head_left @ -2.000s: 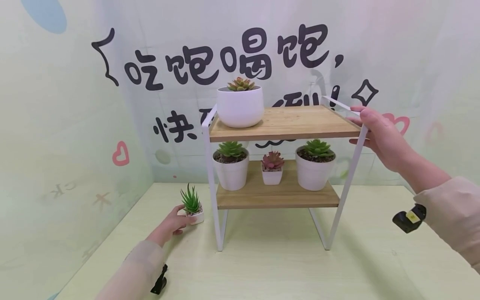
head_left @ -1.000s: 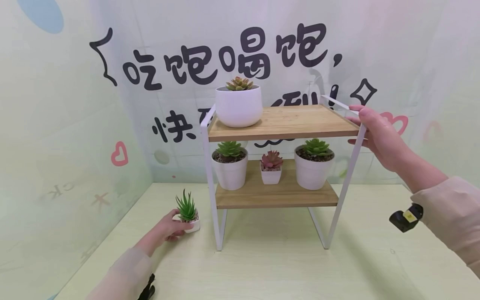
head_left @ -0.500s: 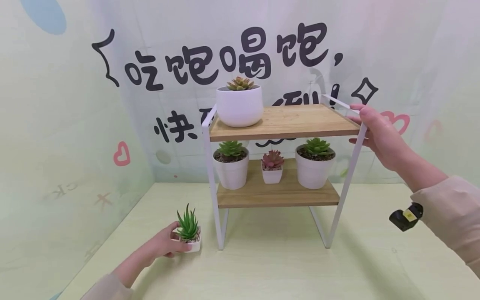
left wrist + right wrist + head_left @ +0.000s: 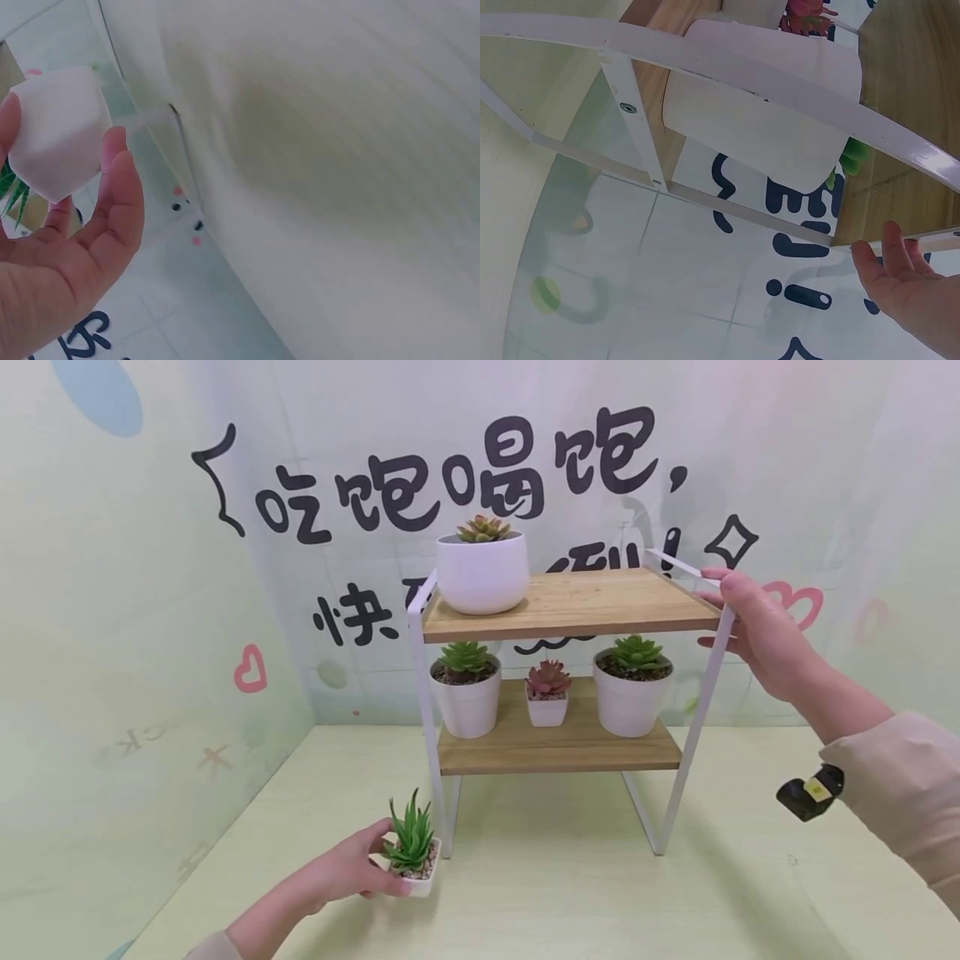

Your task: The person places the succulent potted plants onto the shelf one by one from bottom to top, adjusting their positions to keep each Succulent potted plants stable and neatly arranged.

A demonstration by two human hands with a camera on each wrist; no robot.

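Observation:
My left hand pinches a small square white pot between thumb and fingers. A spiky green succulent grows from its pebbles, and the pot is held raised in front of the shelf's left leg. In the left wrist view the pot's pale underside faces the camera. My right hand grips the upper right corner of a two-tier plant shelf with wooden boards and a white frame, thumb over the top rail. The right wrist view shows its fingertips at the upper board's edge.
A round white pot with a reddish-green succulent stands on the top board's left. Below are two white pots with green succulents, left and right, flanking a small red one. A printed backdrop rises behind the table.
My left hand has brought the small potted succulent nearer to me, then right, up to the shelf's left leg. The right hand keeps its grip on the shelf, which stays put.

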